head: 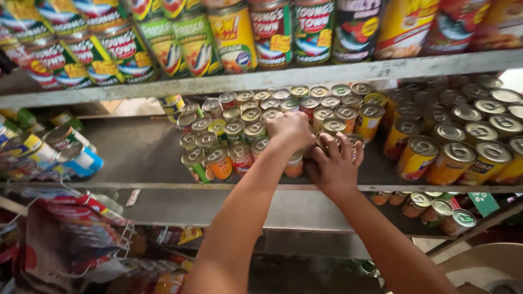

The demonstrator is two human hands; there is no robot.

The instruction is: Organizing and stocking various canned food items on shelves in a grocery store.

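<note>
We are reaching both hands onto the middle shelf (136, 158), side by side and almost touching. Our left hand (290, 129) is curling down over the tops of the small cans (245, 130), its fingers closing on one of them, though we cannot tell which, since the hand is hiding it. Our right hand (335, 166) is spreading its fingers over a can (357, 148) at the front edge, gripping it from above.

Far to the left of our hands, a few cans (71, 152) are lying on their sides on the shelf. Just left of the left hand, the small cans are standing upright in tight rows, pull-tab lids facing up. Directly beyond both hands, more rows are running back toward the upper shelf, where tall fish tins (272, 32) are lining up. To the right of the right hand, yellow-labelled cans (452, 158) are crowding together, well packed. Below our forearms, further cans (441, 209) are showing on the lower shelf.
</note>
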